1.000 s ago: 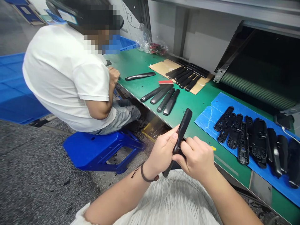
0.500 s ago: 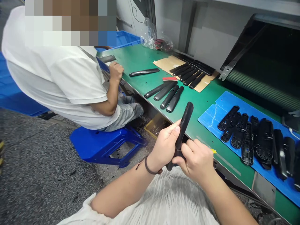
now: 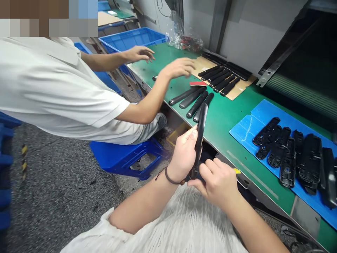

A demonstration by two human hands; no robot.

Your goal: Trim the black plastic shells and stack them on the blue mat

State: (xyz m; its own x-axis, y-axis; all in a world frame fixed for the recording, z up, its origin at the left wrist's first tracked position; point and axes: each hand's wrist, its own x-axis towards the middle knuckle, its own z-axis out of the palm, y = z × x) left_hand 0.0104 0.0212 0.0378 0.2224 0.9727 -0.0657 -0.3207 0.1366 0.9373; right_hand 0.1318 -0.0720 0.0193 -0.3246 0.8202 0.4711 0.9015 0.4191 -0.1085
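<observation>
My left hand (image 3: 184, 153) is closed around a long, narrow black plastic shell (image 3: 201, 128), which is tilted with its far end up, in front of the table edge. Close to the shell's lower end is my right hand (image 3: 218, 179), its fingers curled and its thumb reaching toward the shell. From the back of that fist sticks the yellow end of a slim tool (image 3: 237, 171); the fingers hide the rest. Beyond the held shell, similar black shells (image 3: 197, 103) lie on the green table, with a red strip (image 3: 198, 84) beside them.
A co-worker (image 3: 79, 95) sits at the left on a blue stool (image 3: 123, 158), both hands over the green tabletop (image 3: 223, 119). Several black pieces lie on cardboard (image 3: 233, 93). A blue sheet (image 3: 242, 130) carries black housings (image 3: 310, 161). A blue crate (image 3: 131, 37) stands behind.
The shell in my left hand has turned and dropped slightly, and my right hand has slid toward its lower end. The co-worker has reached both hands out over the table. The view has shifted.
</observation>
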